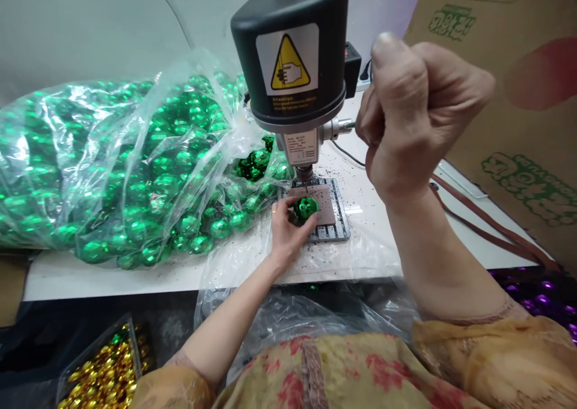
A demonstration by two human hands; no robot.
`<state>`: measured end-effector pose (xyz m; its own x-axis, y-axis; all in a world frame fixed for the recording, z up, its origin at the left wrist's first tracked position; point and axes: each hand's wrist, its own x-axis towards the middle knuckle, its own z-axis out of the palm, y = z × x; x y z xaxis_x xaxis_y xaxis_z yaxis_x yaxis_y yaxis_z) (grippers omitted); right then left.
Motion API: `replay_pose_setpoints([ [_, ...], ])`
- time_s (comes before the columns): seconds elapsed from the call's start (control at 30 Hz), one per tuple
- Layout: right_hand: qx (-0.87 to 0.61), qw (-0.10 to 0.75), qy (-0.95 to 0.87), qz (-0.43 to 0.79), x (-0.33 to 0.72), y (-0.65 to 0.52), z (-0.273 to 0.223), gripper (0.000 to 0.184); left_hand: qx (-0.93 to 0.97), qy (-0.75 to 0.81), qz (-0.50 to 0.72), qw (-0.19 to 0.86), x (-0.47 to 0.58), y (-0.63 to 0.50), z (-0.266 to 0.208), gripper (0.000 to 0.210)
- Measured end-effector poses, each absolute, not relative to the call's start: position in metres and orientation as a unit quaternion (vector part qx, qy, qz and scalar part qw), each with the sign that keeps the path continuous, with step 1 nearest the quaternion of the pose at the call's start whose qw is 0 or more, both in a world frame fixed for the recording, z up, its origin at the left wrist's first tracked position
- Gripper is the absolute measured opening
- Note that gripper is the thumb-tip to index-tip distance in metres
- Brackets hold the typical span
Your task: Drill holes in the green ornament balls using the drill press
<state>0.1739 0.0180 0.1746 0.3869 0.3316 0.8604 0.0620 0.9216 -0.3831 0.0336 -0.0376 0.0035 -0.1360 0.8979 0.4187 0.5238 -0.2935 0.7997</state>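
A small bench drill press (288, 60) with a black housing and a yellow warning label stands on the white table. My left hand (288, 226) pinches a shiny green faceted ball (306, 209) between thumb and fingers, on a brown board (328, 208) over the slotted metal base (343, 229). The drill chuck (305, 173) is just above the ball; whether the bit touches it I cannot tell. Raised at the press's right side, my right hand (410, 109) is closed around the feed handle (347, 125), most of which the fingers hide.
A large clear bag (135, 175) of green balls lies left of the press, its opening near the base. Dark shavings dot the white table (148, 280). A printed cardboard box (505, 96) stands at right. Gold balls (103, 373) fill a bin below left; purple balls (541, 301) show at lower right.
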Motion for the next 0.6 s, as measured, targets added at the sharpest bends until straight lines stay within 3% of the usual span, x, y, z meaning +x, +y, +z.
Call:
replay_pose_setpoints([
  [0.13,-0.113,0.826,-0.541,0.109,0.174,0.02,0.175,0.05,0.753,0.413,0.461,0.221,0.039,-0.099,0.002,0.043],
  [0.3,-0.139,0.829,-0.531,0.104,0.176,0.024,0.171,0.054,0.875,0.277,0.347,0.193,0.036,-0.135,-0.018,0.059],
  [0.37,-0.14,0.83,-0.529,0.11,0.177,0.025,0.17,0.053,0.858,0.299,0.376,0.183,0.024,-0.118,-0.013,0.052],
  [0.47,-0.136,0.829,-0.528,0.121,0.177,0.023,0.17,0.049,0.773,0.434,0.45,0.106,-0.005,-0.059,0.012,0.023],
  [0.6,-0.132,0.835,-0.518,0.133,0.175,0.02,0.17,0.043,0.713,0.565,0.414,0.037,-0.043,0.042,0.042,0.027],
])
